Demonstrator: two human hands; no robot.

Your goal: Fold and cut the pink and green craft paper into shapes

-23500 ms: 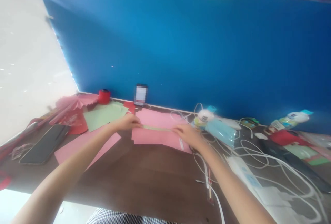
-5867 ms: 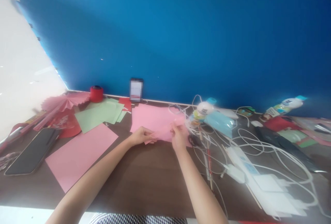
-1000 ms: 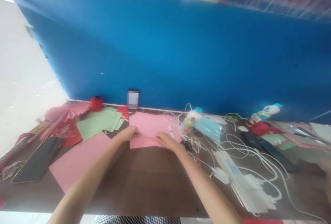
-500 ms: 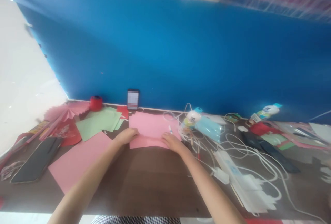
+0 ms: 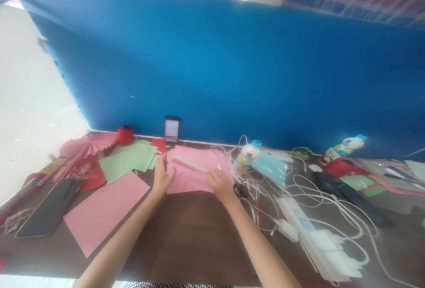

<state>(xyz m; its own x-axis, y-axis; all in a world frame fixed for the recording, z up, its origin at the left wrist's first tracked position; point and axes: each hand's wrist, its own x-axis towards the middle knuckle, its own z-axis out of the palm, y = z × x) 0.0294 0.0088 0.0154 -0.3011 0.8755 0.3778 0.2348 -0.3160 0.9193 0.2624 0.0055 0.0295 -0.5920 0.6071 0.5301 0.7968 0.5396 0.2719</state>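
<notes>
My right hand (image 5: 221, 184) is closed on one end of a narrow folded paper strip (image 5: 189, 164), pink with a pale edge. The strip slants up and to the left over pink paper sheets (image 5: 201, 184) on the dark table. At the left edge of those sheets is my left hand (image 5: 163, 176), thumb and fingers apart, holding nothing. A small white piece (image 5: 219, 167) lies on the pink paper just above my right hand.
Left lie a loose pink sheet (image 5: 106, 212), green sheets (image 5: 128, 159), a dark flat case (image 5: 49, 208) and a pleated pink paper fan (image 5: 88, 145). A phone (image 5: 171, 130) leans on the blue panel. Right are a bottle (image 5: 247, 155), cables and a power strip (image 5: 312, 235).
Both hands were pressing on the pink paper. My left hand has lifted off and opened at the left edge; my right hand now grips the narrow strip and holds it at a slant.
</notes>
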